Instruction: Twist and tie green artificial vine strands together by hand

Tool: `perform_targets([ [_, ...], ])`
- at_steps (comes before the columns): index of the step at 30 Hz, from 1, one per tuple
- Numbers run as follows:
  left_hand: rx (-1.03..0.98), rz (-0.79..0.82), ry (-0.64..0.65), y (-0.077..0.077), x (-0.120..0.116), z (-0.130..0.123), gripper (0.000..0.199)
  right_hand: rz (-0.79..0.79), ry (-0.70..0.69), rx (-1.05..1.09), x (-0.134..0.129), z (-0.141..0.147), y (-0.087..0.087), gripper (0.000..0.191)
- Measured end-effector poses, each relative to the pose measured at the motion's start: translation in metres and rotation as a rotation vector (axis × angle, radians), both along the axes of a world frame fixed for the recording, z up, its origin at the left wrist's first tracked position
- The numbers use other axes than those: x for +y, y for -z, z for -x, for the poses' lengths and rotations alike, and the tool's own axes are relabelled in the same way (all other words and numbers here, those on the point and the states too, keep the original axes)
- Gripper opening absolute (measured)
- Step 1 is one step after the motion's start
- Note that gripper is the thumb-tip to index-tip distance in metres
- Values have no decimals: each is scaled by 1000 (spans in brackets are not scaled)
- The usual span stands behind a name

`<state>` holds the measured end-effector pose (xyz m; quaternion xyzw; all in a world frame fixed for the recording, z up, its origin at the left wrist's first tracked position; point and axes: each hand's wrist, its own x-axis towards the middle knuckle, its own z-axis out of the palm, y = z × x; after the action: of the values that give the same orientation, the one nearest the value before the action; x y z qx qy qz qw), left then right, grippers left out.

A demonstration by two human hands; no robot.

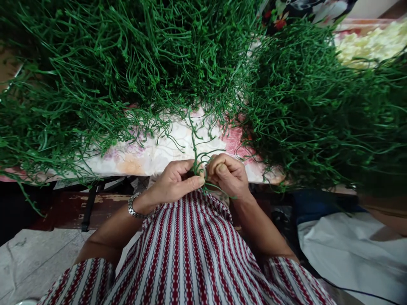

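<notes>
My left hand [178, 182], with a metal watch [132, 206] on its wrist, pinches a branched green plastic stem [195, 149] between thumb and fingers. The stem points away from me, and its thin side shoots curl toward the right. Close beside it, my right hand [229, 173] is closed, thumb pressed on the bent forefinger, at the stem's curling shoots. Whatever lies inside those right fingers is hidden or too small to name. Both hands are over the near edge of the table, above my striped lap.
Large heaps of green stems [143, 55] cover the back and left of the table, with another heap [305, 106] at right. A floral tablecloth [159, 152] shows between them. Pale yellow pieces [372, 44] are piled at the far right. White cloth [352, 254] lies low at right.
</notes>
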<state>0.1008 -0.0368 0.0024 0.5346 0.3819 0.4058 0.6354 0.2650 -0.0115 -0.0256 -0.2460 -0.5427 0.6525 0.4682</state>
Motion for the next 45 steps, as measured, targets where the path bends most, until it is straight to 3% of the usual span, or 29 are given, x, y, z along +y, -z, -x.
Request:
perform_targets([
  [3, 173, -71, -113, 2, 3, -1, 17, -118, 10, -235, 2, -5, -7, 31],
  [7, 207, -38, -233, 7, 2, -1, 17, -320, 4, -516, -1, -7, -12, 28],
  [10, 171, 43, -214, 8, 1, 0, 18, -314, 5, -483, -2, -8, -11, 16],
  [17, -129, 94, -349, 14, 1, -6, 10, 27, -69, -263, -5, -1, -1, 21],
  [20, -161, 113, -366, 17, 2, -9, 11, 87, -36, -202, -8, 2, 6, 22],
  [23, -131, 73, -424, 20, 4, -12, 10, 29, -32, -190, -9, 2, 11, 27],
  [26, -117, 55, -468, 21, 7, -15, 12, -149, -14, -285, -8, 3, 11, 34],
  [30, -168, 111, -421, 18, 8, -17, 12, -304, 60, -436, -7, 4, 7, 16],
  [36, -242, 128, -443, 8, 9, -12, 10, -336, 2, -598, -9, 4, 4, 33],
  [42, -466, 287, -340, 3, 11, -14, 16, -349, -85, -492, -10, 10, 3, 40],
  [45, -514, 338, -367, -1, 10, -16, 20, -341, -136, -461, -13, 13, 1, 38],
])
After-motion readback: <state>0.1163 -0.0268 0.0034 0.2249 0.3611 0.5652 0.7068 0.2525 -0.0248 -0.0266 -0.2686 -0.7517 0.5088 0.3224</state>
